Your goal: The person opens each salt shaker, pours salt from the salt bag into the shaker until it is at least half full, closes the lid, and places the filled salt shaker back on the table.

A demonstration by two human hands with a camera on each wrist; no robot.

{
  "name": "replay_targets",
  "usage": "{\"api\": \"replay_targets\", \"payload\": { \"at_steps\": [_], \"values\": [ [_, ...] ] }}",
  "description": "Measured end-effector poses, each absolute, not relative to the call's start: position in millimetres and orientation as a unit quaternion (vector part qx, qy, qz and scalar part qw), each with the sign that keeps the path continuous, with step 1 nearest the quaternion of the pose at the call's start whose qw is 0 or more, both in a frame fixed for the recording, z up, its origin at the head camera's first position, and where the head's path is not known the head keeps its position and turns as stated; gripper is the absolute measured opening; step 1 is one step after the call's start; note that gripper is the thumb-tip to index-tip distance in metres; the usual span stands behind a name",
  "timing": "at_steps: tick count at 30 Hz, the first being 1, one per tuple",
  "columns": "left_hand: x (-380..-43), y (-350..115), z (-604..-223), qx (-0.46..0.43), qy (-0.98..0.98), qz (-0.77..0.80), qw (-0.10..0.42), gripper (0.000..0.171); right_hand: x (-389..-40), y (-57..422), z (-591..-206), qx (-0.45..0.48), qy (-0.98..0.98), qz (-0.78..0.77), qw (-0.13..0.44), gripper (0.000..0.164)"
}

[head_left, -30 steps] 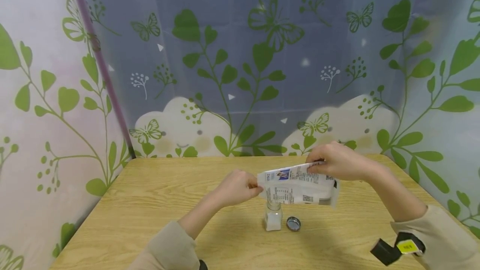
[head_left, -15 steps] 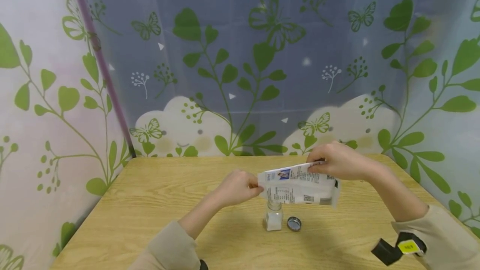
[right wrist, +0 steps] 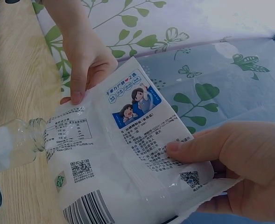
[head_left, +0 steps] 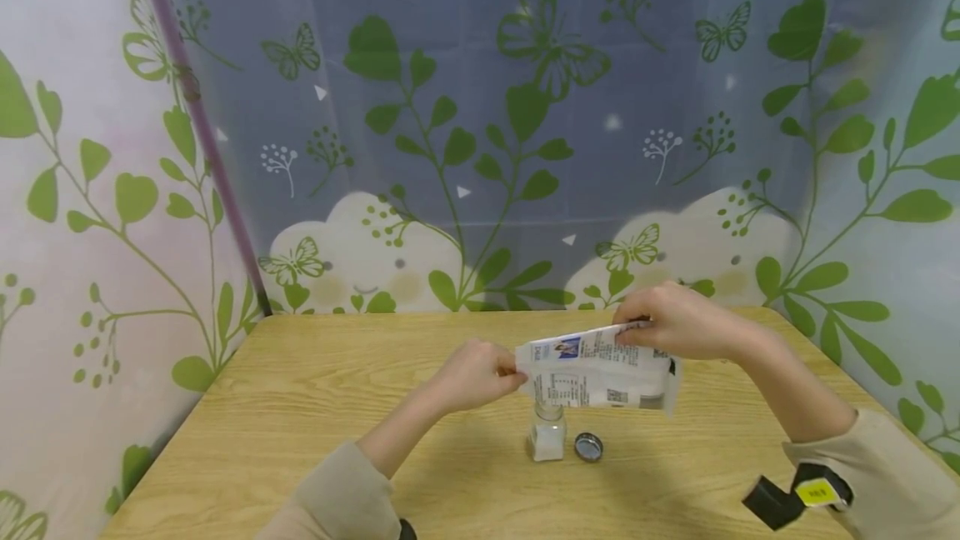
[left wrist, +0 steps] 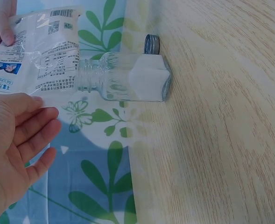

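A white printed bag of salt (head_left: 592, 373) is tilted over the mouth of a small glass jar (head_left: 549, 432) standing upright on the table. White salt lies inside the jar (left wrist: 137, 77). My left hand (head_left: 476, 375) pinches the bag's left end between thumb and index finger, the other fingers loosely bent. Around the bag's upper right side, my right hand (head_left: 675, 322) grips with the thumb on the printed face (right wrist: 142, 154). The bag's lower edge hides the jar's rim in the head view, so I cannot tell whether salt is flowing.
A round metal lid (head_left: 588, 447) lies beside the jar on its right, its hollow side showing. The wooden table (head_left: 315, 407) ends at a patterned cloth backdrop (head_left: 450, 148) behind and at both sides. A black wrist strap device (head_left: 795, 498) sits on the right sleeve.
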State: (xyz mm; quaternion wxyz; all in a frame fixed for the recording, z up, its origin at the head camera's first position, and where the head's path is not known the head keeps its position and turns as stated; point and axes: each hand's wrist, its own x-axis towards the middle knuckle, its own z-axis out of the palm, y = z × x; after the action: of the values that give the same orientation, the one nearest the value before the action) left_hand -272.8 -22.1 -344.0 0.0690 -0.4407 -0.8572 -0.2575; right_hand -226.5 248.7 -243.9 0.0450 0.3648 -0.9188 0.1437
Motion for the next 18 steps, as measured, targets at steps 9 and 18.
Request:
{"api": "replay_targets", "payload": {
  "at_steps": [9, 18],
  "values": [
    [-272.4, -21.9, -343.6, -0.442, -0.857, -0.254, 0.073, 0.012, -226.8, 249.1, -245.0, 0.364, -0.919, 0.144, 0.045, 0.006],
    [-272.7, -21.9, -344.0, -0.442, -0.856, -0.258, 0.073, 0.013, -226.8, 249.2, -244.6, 0.366, -0.919, 0.144, 0.044, 0.008]
  ]
}}
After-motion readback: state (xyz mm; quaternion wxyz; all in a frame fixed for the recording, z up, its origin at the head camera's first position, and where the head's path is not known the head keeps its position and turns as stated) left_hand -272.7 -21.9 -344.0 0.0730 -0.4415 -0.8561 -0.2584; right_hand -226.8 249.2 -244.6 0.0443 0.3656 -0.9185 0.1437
